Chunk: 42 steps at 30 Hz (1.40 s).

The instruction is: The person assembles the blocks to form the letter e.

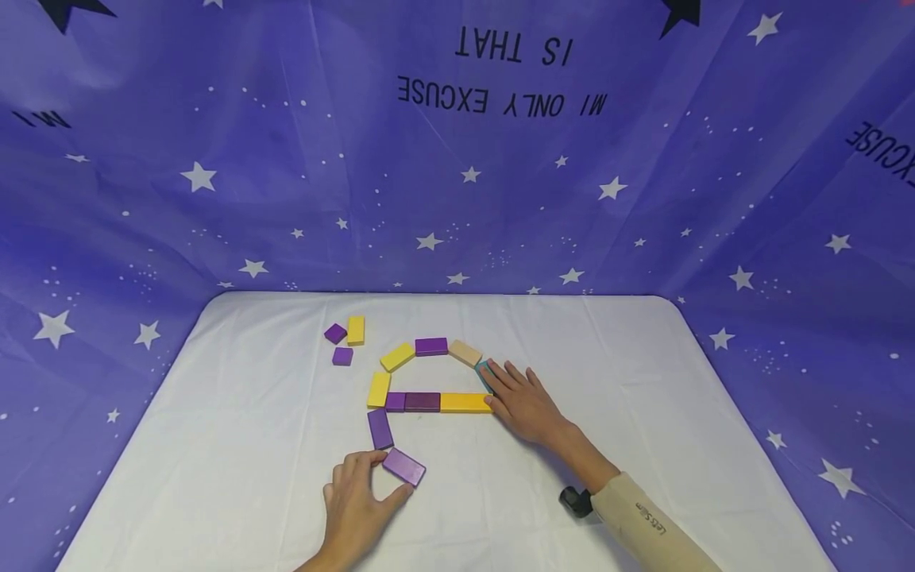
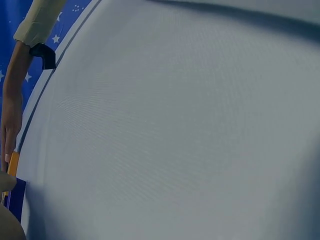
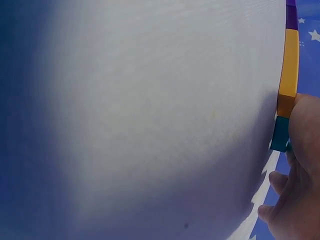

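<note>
My left hand (image 1: 355, 502) pinches a light purple block (image 1: 404, 467) by its ends, with the thumb at the near end and a fingertip at the far one. This block touches or nearly touches a purple block (image 1: 380, 429) just beyond it. My right hand (image 1: 527, 403) lies with extended fingers over a teal block (image 1: 484, 376), partly hiding it; its thumb is at the end of a long orange-yellow block (image 1: 466, 403). In the right wrist view the teal block (image 3: 280, 134) stands beside the orange-yellow block (image 3: 289, 70).
Yellow blocks (image 1: 379, 390), a purple block (image 1: 431, 347) and a beige block (image 1: 465, 353) form an arch above a straight row with a dark purple block (image 1: 422, 403). Farther left lie two small purple cubes (image 1: 342, 357) and a yellow block (image 1: 356, 330). A white cloth (image 1: 643, 445) covers the table.
</note>
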{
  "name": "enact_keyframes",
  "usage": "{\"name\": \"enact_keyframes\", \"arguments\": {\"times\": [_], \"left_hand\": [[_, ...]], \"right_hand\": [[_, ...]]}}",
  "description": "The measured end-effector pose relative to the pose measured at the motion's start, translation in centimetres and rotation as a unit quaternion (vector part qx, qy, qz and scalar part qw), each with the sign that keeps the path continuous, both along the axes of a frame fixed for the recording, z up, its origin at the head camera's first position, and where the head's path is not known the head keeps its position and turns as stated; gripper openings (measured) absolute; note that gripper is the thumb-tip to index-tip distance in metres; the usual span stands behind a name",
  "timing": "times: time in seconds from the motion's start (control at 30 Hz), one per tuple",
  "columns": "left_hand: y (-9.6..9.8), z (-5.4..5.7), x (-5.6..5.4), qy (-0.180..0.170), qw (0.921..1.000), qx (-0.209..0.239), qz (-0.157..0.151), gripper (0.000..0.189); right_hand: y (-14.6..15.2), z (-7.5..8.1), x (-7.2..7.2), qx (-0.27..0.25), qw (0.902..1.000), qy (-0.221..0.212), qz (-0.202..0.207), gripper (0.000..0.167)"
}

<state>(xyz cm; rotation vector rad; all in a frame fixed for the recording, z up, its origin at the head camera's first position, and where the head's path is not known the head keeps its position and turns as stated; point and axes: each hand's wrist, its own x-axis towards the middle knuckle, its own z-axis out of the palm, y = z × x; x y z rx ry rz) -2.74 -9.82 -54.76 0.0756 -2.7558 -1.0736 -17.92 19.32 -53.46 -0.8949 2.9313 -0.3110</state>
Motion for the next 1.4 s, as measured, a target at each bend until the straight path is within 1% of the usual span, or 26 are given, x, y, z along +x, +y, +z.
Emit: {"name": "enact_keyframes", "arguments": {"times": [0.23,0.57,0.67,0.87,1.1,1.23,1.4], "left_hand": [[0.28,0.01,-0.04,-0.009,0.9999,0.001,0.008,0.066],[0.49,-0.1,-0.3,-0.019,0.9998,-0.003,0.01,0.067],[0.49,-0.14,-0.32,-0.014,0.9998,-0.003,0.011,0.066],[0.47,-0.22,-0.28,0.009,0.9999,0.003,0.013,0.067],[0.36,-0.41,-0.33,0.026,0.9996,0.002,0.014,0.066],[0.35,-0.37,-0.32,0.028,0.9995,0.002,0.014,0.065],[0.37,-0.2,-0.26,0.019,0.9998,0.005,0.009,0.064]], "right_hand": [[0.07,-0.15,-0.13,0.001,1.0,0.003,0.001,0.057],[0.09,-0.19,-0.13,-0.004,1.0,0.001,0.003,0.057],[0.06,-0.17,-0.13,-0.004,1.0,0.001,0.003,0.057],[0.07,-0.14,-0.1,-0.005,1.0,0.002,0.001,0.056],[0.03,0.04,-0.07,-0.011,0.9999,0.001,0.0,0.056],[-0.04,0.06,-0.04,-0.01,0.9999,0.002,-0.001,0.056],[-0.07,-0.07,0.01,-0.009,0.9999,0.013,-0.001,0.056]]}}
